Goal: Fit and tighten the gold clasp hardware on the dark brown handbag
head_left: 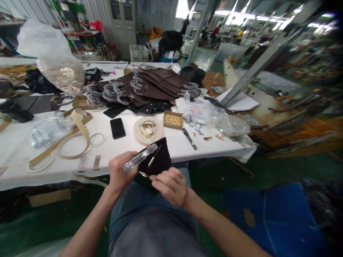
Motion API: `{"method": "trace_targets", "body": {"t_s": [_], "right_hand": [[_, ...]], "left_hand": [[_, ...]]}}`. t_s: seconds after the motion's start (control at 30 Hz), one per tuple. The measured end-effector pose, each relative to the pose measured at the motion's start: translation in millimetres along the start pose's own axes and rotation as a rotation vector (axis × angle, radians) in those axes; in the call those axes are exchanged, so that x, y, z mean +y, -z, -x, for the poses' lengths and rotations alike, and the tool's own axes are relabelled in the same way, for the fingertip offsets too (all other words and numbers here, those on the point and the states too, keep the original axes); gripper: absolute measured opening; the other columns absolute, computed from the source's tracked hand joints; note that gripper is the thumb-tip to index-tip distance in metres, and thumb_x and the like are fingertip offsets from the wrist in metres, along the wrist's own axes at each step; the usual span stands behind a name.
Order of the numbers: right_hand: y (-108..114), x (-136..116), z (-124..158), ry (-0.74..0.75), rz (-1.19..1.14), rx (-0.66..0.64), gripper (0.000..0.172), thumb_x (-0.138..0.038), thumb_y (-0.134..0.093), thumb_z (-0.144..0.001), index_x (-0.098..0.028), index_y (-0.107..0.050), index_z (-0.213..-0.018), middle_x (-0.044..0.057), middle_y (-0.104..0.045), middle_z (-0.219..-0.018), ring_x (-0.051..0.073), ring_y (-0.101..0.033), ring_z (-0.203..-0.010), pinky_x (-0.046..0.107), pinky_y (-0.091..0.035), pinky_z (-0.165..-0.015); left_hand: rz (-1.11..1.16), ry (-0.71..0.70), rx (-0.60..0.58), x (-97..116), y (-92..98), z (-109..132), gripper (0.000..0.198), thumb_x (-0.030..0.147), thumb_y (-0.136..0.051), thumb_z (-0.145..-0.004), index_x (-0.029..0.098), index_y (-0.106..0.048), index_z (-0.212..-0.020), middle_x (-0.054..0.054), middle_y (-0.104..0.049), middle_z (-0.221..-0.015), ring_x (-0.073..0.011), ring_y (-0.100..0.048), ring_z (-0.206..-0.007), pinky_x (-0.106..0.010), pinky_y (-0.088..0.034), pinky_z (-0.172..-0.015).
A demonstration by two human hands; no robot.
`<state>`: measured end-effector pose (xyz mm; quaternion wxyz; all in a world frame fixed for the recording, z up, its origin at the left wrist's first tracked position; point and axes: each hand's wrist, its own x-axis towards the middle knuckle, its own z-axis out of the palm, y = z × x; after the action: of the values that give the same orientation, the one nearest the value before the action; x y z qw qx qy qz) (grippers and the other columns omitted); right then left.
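Note:
My left hand is closed around a dark brown bag piece with a plastic-wrapped handle, held over my lap at the table's front edge. My right hand is pinched on a small screwdriver whose tip rests on the brown piece. A pile of like brown pieces with wrapped handles lies farther back on the white table. A small box of gold studs sits just beyond my hands.
A black phone, a coil of beige strap, tape rings, a utility knife and crumpled plastic bags lie on the table. A large bag of metal parts stands at the back left. Blue fabric lies at my right.

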<state>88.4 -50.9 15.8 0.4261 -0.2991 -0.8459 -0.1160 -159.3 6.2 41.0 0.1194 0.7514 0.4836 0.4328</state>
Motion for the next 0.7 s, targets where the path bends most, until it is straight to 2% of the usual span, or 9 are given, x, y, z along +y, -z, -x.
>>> {"method": "trace_targets", "body": {"t_s": [0.07, 0.1, 0.13, 0.2, 0.27, 0.33, 0.47, 0.57, 0.7], "right_hand": [[-20.2, -9.7, 5.5, -0.047, -0.155, -0.282, 0.028, -0.022, -0.062, -0.118, -0.024, -0.067, -0.145, 0.009, -0.079, -0.125, 0.024, -0.078, -0.103, 0.038, -0.066, -0.090], [-31.3, -14.0, 7.8, -0.128, -0.181, -0.349, 0.032, -0.026, -0.058, -0.120, -0.019, -0.064, -0.150, 0.013, -0.077, -0.130, 0.026, -0.078, -0.106, 0.040, -0.067, -0.089], [-42.2, -18.0, 9.8, -0.226, -0.181, -0.360, 0.038, -0.029, -0.057, -0.120, -0.015, -0.060, -0.156, 0.017, -0.074, -0.135, 0.029, -0.077, -0.110, 0.042, -0.068, -0.090], [-60.8, -25.7, 12.9, -0.390, -0.158, -0.308, 0.054, -0.035, -0.058, -0.120, -0.012, -0.048, -0.168, 0.021, -0.070, -0.141, 0.034, -0.075, -0.116, 0.047, -0.068, -0.096], [-73.0, -33.5, 13.7, -0.493, -0.138, -0.244, 0.068, -0.039, -0.064, -0.118, -0.015, -0.038, -0.176, 0.022, -0.067, -0.144, 0.037, -0.072, -0.122, 0.053, -0.067, -0.103], [-79.1, -41.1, 11.6, -0.563, -0.134, -0.186, 0.082, -0.048, -0.074, -0.113, -0.017, -0.036, -0.178, 0.023, -0.062, -0.150, 0.041, -0.067, -0.132, 0.059, -0.064, -0.110], [-83.4, -53.1, 5.8, -0.594, -0.120, -0.048, 0.096, -0.062, -0.085, -0.102, -0.021, -0.040, -0.176, 0.024, -0.053, -0.159, 0.046, -0.057, -0.144, 0.067, -0.058, -0.117], [-85.9, -59.5, 8.7, -0.596, -0.083, 0.048, 0.101, -0.061, -0.084, -0.102, -0.019, -0.034, -0.179, 0.026, -0.052, -0.160, 0.048, -0.055, -0.147, 0.070, -0.058, -0.117], [-83.2, -67.3, 14.9, -0.576, -0.024, 0.124, 0.103, -0.054, -0.085, -0.101, -0.019, -0.030, -0.181, 0.026, -0.055, -0.161, 0.049, -0.056, -0.148, 0.073, -0.059, -0.116]], "left_hand": [[-0.038, 0.107, -0.023, -4.5, 1.7, -4.7, 0.015, 0.031, -0.077, -0.103, 0.022, -0.083, -0.094, -0.005, -0.082, -0.090, -0.0232, -0.077, -0.080, -0.032, -0.053, -0.077], [-0.052, 0.160, -0.034, -6.6, 2.9, -6.6, 0.016, 0.035, -0.079, -0.102, 0.023, -0.084, -0.094, -0.005, -0.082, -0.089, -0.0246, -0.077, -0.081, -0.032, -0.053, -0.078], [-0.053, 0.216, -0.043, -8.6, 4.5, -8.1, 0.017, 0.039, -0.081, -0.100, 0.023, -0.086, -0.095, -0.005, -0.082, -0.089, -0.0257, -0.078, -0.082, -0.033, -0.054, -0.078], [0.001, 0.335, -0.054, -11.7, 8.7, -9.8, 0.019, 0.043, -0.082, -0.098, 0.024, -0.087, -0.096, -0.004, -0.083, -0.089, -0.0262, -0.078, -0.083, -0.032, -0.054, -0.078], [0.105, 0.442, -0.075, -13.8, 13.1, -10.0, 0.023, 0.046, -0.082, -0.097, 0.024, -0.087, -0.094, -0.002, -0.083, -0.088, -0.0249, -0.077, -0.081, -0.030, -0.053, -0.073], [0.206, 0.520, -0.117, -14.2, 15.3, -9.0, 0.026, 0.048, -0.083, -0.095, 0.022, -0.086, -0.093, -0.002, -0.081, -0.084, -0.0239, -0.075, -0.078, -0.028, -0.051, -0.067], [0.370, 0.581, -0.189, -6.5, 7.9, -5.5, 0.030, 0.048, -0.084, -0.094, 0.018, -0.086, -0.096, -0.003, -0.082, -0.085, -0.0240, -0.075, -0.081, -0.028, -0.052, -0.070], [0.494, 0.578, -0.228, 8.0, -0.1, -2.0, 0.031, 0.046, -0.081, -0.098, 0.016, -0.085, -0.103, -0.005, -0.084, -0.095, -0.0249, -0.077, -0.089, -0.030, -0.056, -0.079], [0.571, 0.569, -0.305, 33.0, 0.9, 0.5, 0.035, 0.051, -0.082, -0.099, 0.016, -0.082, -0.105, -0.007, -0.083, -0.096, -0.0262, -0.078, -0.090, -0.031, -0.058, -0.081]]}}
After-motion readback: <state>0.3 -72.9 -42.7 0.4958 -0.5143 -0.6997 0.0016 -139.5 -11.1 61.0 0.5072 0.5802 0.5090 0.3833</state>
